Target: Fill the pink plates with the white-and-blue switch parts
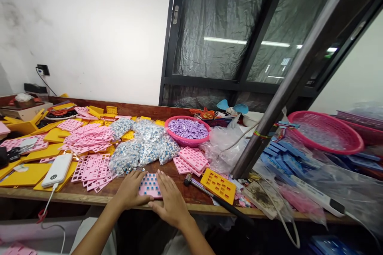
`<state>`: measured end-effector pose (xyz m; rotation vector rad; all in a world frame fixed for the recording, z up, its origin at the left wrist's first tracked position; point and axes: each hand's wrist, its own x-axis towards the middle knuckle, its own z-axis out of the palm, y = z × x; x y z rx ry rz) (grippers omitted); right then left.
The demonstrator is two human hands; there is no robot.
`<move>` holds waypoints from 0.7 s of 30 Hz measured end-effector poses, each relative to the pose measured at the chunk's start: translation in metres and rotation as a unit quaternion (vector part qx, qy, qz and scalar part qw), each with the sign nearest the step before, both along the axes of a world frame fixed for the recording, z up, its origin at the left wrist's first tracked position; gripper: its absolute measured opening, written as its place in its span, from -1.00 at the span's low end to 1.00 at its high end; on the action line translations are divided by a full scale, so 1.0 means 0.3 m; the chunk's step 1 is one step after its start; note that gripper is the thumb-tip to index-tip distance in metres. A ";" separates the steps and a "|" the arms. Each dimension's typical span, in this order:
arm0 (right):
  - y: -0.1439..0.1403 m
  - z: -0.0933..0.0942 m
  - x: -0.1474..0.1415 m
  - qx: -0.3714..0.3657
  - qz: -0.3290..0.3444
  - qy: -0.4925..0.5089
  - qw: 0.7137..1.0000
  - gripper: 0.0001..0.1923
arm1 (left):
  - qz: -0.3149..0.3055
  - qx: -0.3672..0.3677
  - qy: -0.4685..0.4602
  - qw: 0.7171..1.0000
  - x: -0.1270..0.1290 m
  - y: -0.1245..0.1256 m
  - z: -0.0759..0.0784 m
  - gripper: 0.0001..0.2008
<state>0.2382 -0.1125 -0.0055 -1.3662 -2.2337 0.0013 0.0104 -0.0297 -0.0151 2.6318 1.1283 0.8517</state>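
A pink switch plate [150, 185] dotted with several small blue switches lies at the front edge of the wooden table, between my two hands. My left hand [131, 189] grips its left side, the fingers along the far left corner and the thumb at the near edge. Along the right side lies my right hand [170, 197], its fingers stretched toward the far edge and its thumb at the near corner, holding the plate. Just beyond are clear bags [128, 155] full of blue and white switches. The palms and fingers cover both sides of the plate.
Pink cut-out plates [92, 169] and yellow panels [20, 177] pile up at left, with a white power bank [57, 170]. To the right lie a hammer [218, 198], a yellow plate [219, 185] and a slanting metal post [269, 111]. A pink basket [191, 142] holds purple pieces.
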 end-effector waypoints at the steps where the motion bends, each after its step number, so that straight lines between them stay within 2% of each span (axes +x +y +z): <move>1: -0.001 -0.003 0.003 0.011 -0.013 0.027 0.999 -0.01 | 0.010 0.005 -0.010 1.000 0.002 0.004 0.007 -0.17; 5: 0.008 -0.024 0.015 0.033 -0.041 0.122 0.991 -0.15 | 0.047 0.024 -0.051 0.997 0.003 0.009 0.047 -0.25; 7: 0.021 -0.040 0.024 0.036 -0.042 0.166 0.984 -0.21 | 0.054 0.031 -0.066 0.996 0.001 -0.019 0.074 -0.24; 9: 0.034 -0.058 0.038 0.045 -0.051 0.235 0.970 -0.28 | 0.060 0.035 -0.075 0.995 -0.005 -0.087 0.096 -0.21; 11: 0.045 -0.074 0.056 0.049 -0.064 0.320 0.944 -0.31 | 0.058 0.034 -0.086 0.994 -0.016 -0.191 0.097 -0.18; 12: 0.050 -0.081 0.066 0.043 -0.070 0.356 0.931 -0.34 | 0.028 0.025 -0.106 0.994 -0.024 -0.251 0.084 -0.15; 14: 0.060 -0.089 0.086 0.024 -0.066 0.405 0.912 -0.36 | -0.048 0.026 -0.129 0.990 -0.047 -0.372 0.024 -0.08; 16: 0.070 -0.092 0.100 0.009 -0.062 0.433 0.899 -0.36 | -0.107 0.028 -0.085 0.990 -0.088 -0.482 -0.082 -0.39; 17: 0.073 -0.091 0.104 0.004 -0.057 0.433 0.899 -0.36 | -0.105 0.020 -0.064 0.992 -0.117 -0.532 -0.147 -0.51; 19: 0.076 -0.086 0.105 0.003 -0.055 0.418 0.907 -0.36 | -0.102 0.002 -0.037 0.994 -0.193 -0.621 -0.284 -0.44; 21: 0.074 -0.079 0.100 0.006 -0.053 0.395 0.917 -0.38 | -0.059 -0.049 -0.019 0.997 -0.289 -0.700 -0.398 -0.50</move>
